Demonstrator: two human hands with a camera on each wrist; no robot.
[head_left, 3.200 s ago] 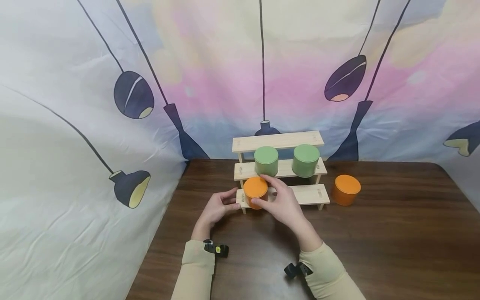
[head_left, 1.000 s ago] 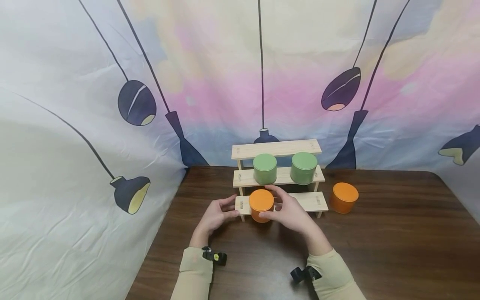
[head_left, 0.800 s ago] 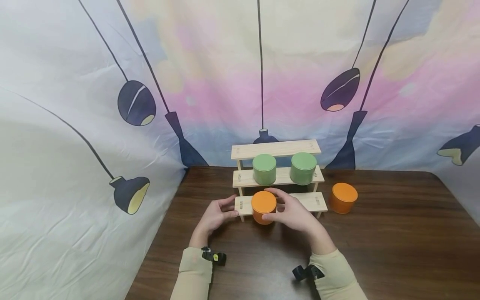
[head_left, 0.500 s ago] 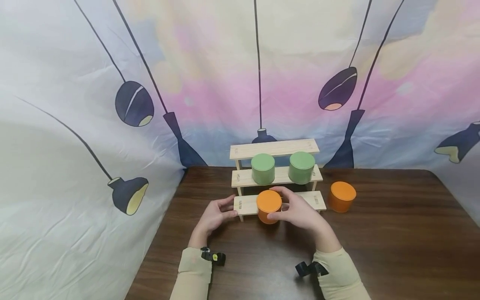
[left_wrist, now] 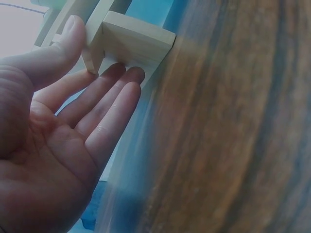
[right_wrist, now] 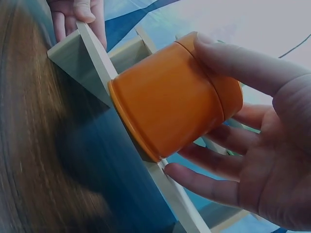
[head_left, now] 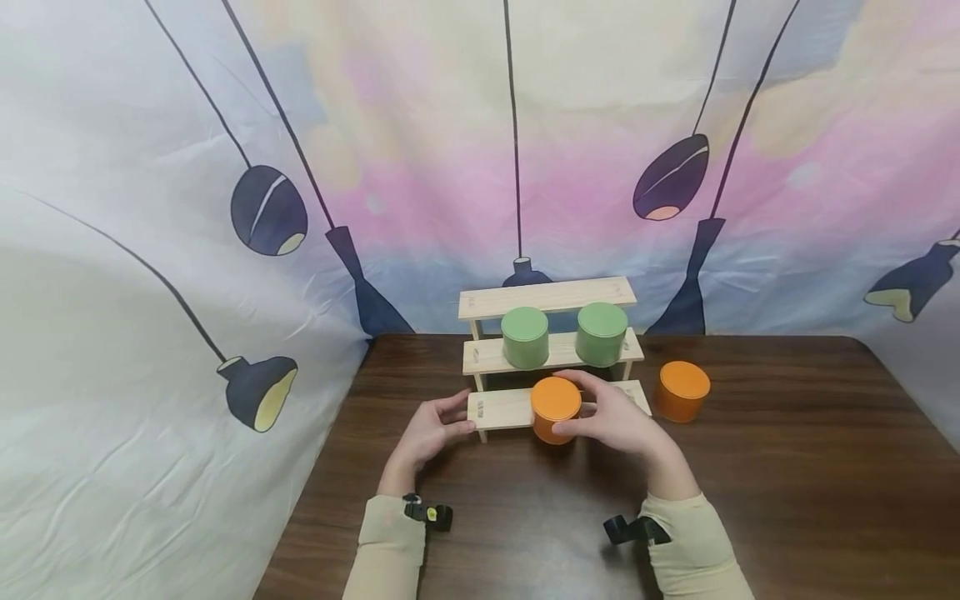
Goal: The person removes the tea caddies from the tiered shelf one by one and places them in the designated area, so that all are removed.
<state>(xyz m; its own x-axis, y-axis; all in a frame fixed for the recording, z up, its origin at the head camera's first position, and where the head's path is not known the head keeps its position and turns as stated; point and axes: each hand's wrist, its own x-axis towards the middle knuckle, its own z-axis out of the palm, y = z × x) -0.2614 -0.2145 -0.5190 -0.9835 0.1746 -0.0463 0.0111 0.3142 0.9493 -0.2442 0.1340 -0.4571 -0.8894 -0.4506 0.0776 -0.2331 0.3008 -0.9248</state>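
One orange tin [head_left: 557, 408] was clamped in right hand [head_left: 618, 421] at lowest rack step [head_left: 504, 410], base overhanging near edge; left hand [head_left: 427, 433] pinched step's left end. Releasing with that overhang risked tipping it onto surface [head_left: 517, 508].

Across the top and left of the frame, a pastel backdrop cloth [head_left: 435, 125] was spread, creased at the lower left and printed with navy pendant lamps [head_left: 268, 210]. At the lower right, a dark wood-grain tabletop [head_left: 810, 483] was seen.
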